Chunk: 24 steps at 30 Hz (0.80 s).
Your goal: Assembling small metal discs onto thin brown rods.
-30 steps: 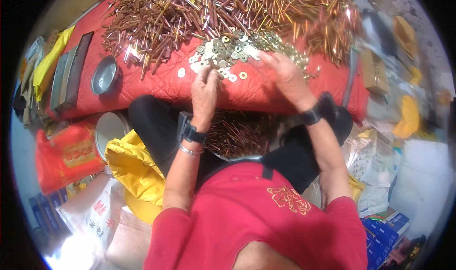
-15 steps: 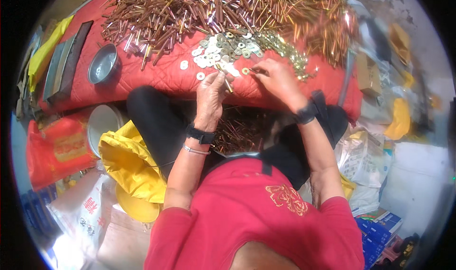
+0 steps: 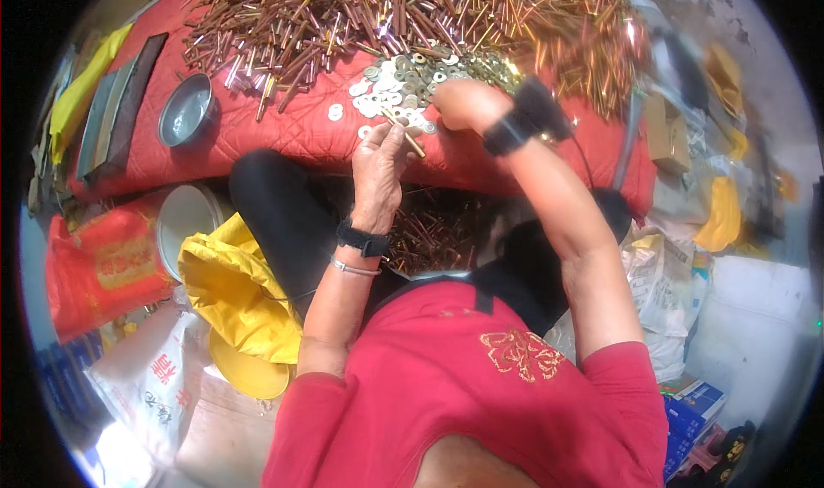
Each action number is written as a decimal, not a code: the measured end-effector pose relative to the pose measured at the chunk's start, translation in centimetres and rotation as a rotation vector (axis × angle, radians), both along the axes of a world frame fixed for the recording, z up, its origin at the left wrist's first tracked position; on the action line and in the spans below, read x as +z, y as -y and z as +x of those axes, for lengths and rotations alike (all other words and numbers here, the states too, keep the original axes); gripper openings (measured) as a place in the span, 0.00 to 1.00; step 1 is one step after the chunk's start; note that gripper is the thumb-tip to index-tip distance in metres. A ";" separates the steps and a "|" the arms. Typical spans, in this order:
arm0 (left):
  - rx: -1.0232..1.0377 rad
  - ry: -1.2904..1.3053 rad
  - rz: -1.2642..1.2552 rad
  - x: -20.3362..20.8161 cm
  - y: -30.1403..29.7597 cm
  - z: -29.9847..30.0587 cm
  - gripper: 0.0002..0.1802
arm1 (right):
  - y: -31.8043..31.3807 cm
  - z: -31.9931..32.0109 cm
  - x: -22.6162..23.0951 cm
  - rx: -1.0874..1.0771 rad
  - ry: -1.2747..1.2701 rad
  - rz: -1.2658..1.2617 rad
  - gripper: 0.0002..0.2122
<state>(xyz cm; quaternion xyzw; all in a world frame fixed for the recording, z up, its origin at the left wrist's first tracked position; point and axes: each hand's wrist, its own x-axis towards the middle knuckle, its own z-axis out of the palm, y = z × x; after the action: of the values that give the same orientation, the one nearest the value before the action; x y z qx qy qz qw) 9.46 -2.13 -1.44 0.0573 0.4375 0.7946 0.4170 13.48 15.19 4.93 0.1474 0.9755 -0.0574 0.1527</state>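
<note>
My left hand (image 3: 378,160) is closed on a thin brass-coloured metal rod (image 3: 415,147), gripped between thumb and fingers and slanting across them. Just beyond it, flat round washers (image 3: 396,84) lie heaped on a red quilted cover (image 3: 292,140), mostly pale, some darker. My right hand (image 3: 468,103) hangs at the right edge of the washers, its wrist bent. Its fingers are turned from view, so what they hold, if anything, is hidden. Small shiny brass-coloured pieces (image 3: 506,80) lie partly behind that hand. A large heap of similar metal rods (image 3: 343,16) covers the far side.
A grey metal bowl (image 3: 186,110) rests on the cover at the left, beside dark flat strips (image 3: 116,102). More rods (image 3: 438,230) lie below the cover's edge between my knees. A yellow cloth (image 3: 232,273) and a red bag (image 3: 103,260) are at the left; cardboard (image 3: 668,132) stands right.
My right hand has swung up and left to the washers, its forearm turning. The rod in my left hand now slants more across the fingers; that hand has barely moved.
</note>
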 end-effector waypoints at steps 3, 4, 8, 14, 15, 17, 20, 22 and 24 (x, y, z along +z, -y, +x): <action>0.019 -0.002 0.025 0.5 -0.1 0.0 0.15 | -0.3 -0.4 -0.6 0.052 -0.036 0.002 0.08; 0.038 0.024 0.028 0.5 0.0 0.0 0.15 | -0.1 0.5 -0.9 0.057 -0.090 -0.022 0.07; 0.108 0.044 0.081 0.2 -0.4 0.1 0.12 | 0.1 5.8 -2.8 0.080 -0.500 -0.128 0.06; 0.105 0.109 0.110 -0.5 -1.2 0.4 0.10 | 3.8 10.3 -1.0 -0.473 -0.716 -0.816 0.08; 0.079 0.114 0.104 -0.2 -1.5 0.6 0.10 | 4.1 10.4 -0.4 -0.561 -0.651 -0.920 0.09; 0.032 0.101 0.088 0.1 -1.7 1.0 0.10 | 4.2 10.3 -1.3 -0.474 -0.759 -0.870 0.07; -0.021 0.055 0.043 1.0 -1.8 1.3 0.10 | 4.2 10.3 -1.4 -0.443 -0.820 -0.872 0.06; -0.043 0.040 0.015 1.0 -1.8 1.5 0.10 | 4.6 10.4 0.4 -0.550 -0.697 -0.970 0.06; -0.072 0.045 0.000 1.0 -2.1 1.9 0.10 | 4.5 10.0 -0.7 -0.465 -0.886 -0.720 0.06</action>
<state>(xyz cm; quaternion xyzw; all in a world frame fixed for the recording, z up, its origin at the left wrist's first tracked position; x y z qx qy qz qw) 11.35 0.01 -0.47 0.0552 0.4256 0.7803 0.4549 23.49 10.68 4.23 0.2575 0.8081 -0.4707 -0.2434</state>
